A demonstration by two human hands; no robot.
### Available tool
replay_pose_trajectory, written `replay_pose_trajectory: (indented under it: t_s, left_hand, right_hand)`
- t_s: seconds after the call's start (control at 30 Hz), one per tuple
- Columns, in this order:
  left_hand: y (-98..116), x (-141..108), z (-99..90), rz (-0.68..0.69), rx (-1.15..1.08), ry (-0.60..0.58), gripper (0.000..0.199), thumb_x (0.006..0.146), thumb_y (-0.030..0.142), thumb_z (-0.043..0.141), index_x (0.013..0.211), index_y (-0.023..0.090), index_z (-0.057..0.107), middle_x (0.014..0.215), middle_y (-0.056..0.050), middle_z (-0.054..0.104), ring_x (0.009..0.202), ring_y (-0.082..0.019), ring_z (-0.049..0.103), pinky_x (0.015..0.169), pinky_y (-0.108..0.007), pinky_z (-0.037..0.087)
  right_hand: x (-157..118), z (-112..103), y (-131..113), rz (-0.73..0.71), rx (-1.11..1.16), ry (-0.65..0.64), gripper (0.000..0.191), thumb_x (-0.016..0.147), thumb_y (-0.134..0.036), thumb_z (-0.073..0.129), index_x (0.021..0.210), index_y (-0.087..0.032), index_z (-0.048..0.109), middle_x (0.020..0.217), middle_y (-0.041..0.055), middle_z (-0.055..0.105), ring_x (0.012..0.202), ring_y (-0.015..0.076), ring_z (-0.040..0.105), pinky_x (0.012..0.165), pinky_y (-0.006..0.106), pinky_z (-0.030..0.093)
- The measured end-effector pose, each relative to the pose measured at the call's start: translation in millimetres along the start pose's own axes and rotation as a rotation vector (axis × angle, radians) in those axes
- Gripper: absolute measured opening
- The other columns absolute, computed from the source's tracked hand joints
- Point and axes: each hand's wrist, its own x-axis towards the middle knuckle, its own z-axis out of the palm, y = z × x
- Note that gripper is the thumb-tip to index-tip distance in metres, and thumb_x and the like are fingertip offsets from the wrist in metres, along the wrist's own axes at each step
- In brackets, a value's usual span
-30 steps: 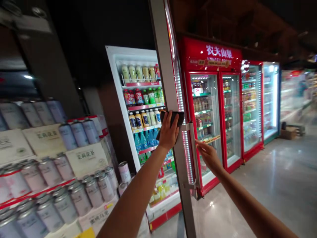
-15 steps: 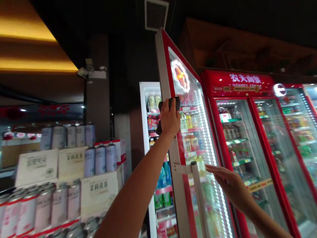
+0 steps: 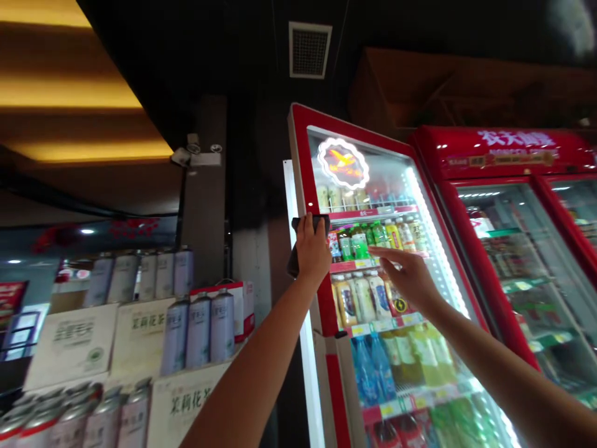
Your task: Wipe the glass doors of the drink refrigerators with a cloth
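Note:
My left hand (image 3: 313, 249) is wrapped around the outer edge of the red-framed glass door (image 3: 332, 323) of a drinks fridge. Between the palm and the frame it presses a black cloth (image 3: 295, 260), which hangs over the edge. My right hand (image 3: 410, 274) is in front of the glass, fingers stretched out and holding nothing; I cannot tell if the fingertips touch it. A long handle (image 3: 344, 379) runs down the frame below my left hand. Through the glass show shelves of bottles (image 3: 368, 292). The door stands slightly ajar, with a white strip of the cabinet (image 3: 290, 193) beside it.
To the left, grey cans (image 3: 198, 330) stand on cream cartons (image 3: 77, 342) in a stacked display. Another red fridge (image 3: 494, 249) adjoins on the right. A dark pillar (image 3: 203, 205) rises behind the cans, and a vent (image 3: 310, 51) is in the ceiling.
The fridge door has swung from wide open to nearly closed. My left hand has stayed on its edge with the cloth. My right hand has risen from beside the handle to the middle glass.

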Motion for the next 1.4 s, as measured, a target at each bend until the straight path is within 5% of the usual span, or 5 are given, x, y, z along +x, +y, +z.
replay_pose_trajectory:
  t_s: [0.6, 0.77, 0.97, 1.2, 1.4]
  left_hand:
    - [-61, -68, 198.3, -0.002, 0.302, -0.222, 0.055, 0.099, 0.03, 0.046, 0.153, 0.02, 0.039, 0.165, -0.017, 0.03, 0.154, -0.03, 0.024, 0.121, -0.052, 0.034]
    - [-74, -22, 201.7, 0.174, 0.323, -0.161, 0.053, 0.097, 0.041, 0.053, 0.149, 0.033, 0.047, 0.165, -0.008, 0.032, 0.155, -0.03, 0.022, 0.124, -0.059, 0.024]
    - [-84, -15, 207.0, -0.221, 0.411, 0.126, 0.05, 0.1, 0.037, 0.043, 0.148, 0.022, 0.049, 0.158, -0.019, 0.041, 0.149, -0.037, 0.032, 0.12, -0.063, 0.027]
    - [-90, 19, 215.7, 0.142, 0.346, -0.074, 0.049, 0.099, 0.034, 0.045, 0.147, 0.026, 0.05, 0.159, -0.014, 0.041, 0.15, -0.031, 0.032, 0.121, -0.052, 0.031]
    - [-113, 61, 202.2, -0.178, 0.432, 0.114, 0.05, 0.098, 0.033, 0.047, 0.146, 0.018, 0.05, 0.157, -0.02, 0.041, 0.15, -0.038, 0.029, 0.119, -0.061, 0.029]
  right_hand:
    - [21, 78, 186, -0.272, -0.024, -0.165, 0.037, 0.096, -0.026, 0.044, 0.116, -0.029, 0.076, 0.116, 0.0048, 0.076, 0.107, 0.0232, 0.072, 0.093, 0.046, 0.061]
    - [38, 112, 228, -0.43, -0.095, -0.166, 0.04, 0.094, -0.02, 0.046, 0.121, -0.029, 0.073, 0.124, 0.0041, 0.073, 0.118, 0.0257, 0.067, 0.102, 0.053, 0.056]
    - [33, 131, 253, -0.541, -0.102, -0.11, 0.04, 0.092, -0.015, 0.05, 0.124, -0.028, 0.071, 0.138, 0.0043, 0.065, 0.133, 0.0285, 0.056, 0.105, 0.056, 0.052]
    - [32, 149, 279, -0.686, -0.176, -0.159, 0.045, 0.091, -0.011, 0.052, 0.128, -0.03, 0.068, 0.141, 0.0027, 0.062, 0.134, 0.0265, 0.056, 0.112, 0.056, 0.048]
    - [25, 159, 295, -0.708, -0.11, -0.156, 0.063, 0.092, -0.008, 0.047, 0.149, -0.034, 0.047, 0.15, 0.0015, 0.053, 0.141, 0.0221, 0.048, 0.116, 0.051, 0.046]
